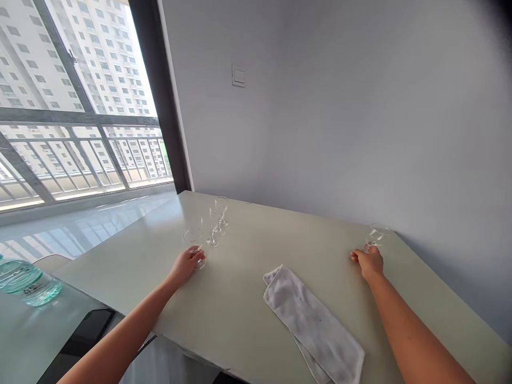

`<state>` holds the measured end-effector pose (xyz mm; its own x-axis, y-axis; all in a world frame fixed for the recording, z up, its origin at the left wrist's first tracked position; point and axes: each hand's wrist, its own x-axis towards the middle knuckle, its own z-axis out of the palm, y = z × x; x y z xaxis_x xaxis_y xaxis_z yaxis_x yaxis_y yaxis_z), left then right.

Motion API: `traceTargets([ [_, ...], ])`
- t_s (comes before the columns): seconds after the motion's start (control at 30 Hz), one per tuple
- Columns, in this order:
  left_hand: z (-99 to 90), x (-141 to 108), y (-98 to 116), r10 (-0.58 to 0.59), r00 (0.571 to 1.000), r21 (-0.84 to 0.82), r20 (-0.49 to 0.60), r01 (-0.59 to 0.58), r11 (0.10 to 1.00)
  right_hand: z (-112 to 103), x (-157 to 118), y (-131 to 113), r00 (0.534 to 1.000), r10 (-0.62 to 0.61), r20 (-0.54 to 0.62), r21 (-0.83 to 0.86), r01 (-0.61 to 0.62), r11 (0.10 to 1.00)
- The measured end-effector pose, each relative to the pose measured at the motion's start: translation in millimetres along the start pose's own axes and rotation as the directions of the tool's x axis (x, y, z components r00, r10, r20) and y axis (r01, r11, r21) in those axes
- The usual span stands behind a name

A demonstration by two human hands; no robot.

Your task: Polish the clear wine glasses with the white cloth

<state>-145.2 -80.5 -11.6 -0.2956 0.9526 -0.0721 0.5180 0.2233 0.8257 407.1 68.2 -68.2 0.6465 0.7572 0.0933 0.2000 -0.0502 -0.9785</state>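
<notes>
My left hand is closed around the stem of a clear wine glass, which stands upright at the near end of a row. Just behind it are several more stemmed glasses in a line running towards the wall. Off to the right, my right hand grips another clear wine glass low down, near the table's far right corner. That glass's foot is hidden by the fingers. Between my arms lies a folded white cloth, slanting towards the near edge.
The pale table meets a grey wall at its back. At left, a large greenish plastic bottle lies on a lower glassy surface, near a dark flat object. A window with railings is beyond.
</notes>
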Motion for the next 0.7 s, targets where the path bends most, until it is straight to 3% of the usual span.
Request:
traceTargets([
  [0.2, 7.6, 9, -4, 0.076, 0.996, -0.008, -0.054, -0.077, 0.997, 5, 8, 7, 1.0, -0.013, 0.007, -0.039, 0.013, 0.999],
  [0.5, 14.8, 14, -6, 0.062, 0.993, -0.137, -0.096, -0.075, 0.988, -2, -17, 1, 0.995, -0.095, 0.016, -0.134, 0.097, 0.986],
  [0.6, 11.6, 7, -4, 0.047, 0.963, -0.09, -0.267, -0.073, 0.993, 2, -31, -7, 0.991, -0.129, 0.03, -0.124, 0.132, 0.983],
  [0.7, 11.8, -11, 6, 0.106, 0.849, -0.002, -0.517, -0.125, 0.992, 18, -65, -26, 0.981, -0.185, 0.063, -0.113, 0.191, 0.975],
])
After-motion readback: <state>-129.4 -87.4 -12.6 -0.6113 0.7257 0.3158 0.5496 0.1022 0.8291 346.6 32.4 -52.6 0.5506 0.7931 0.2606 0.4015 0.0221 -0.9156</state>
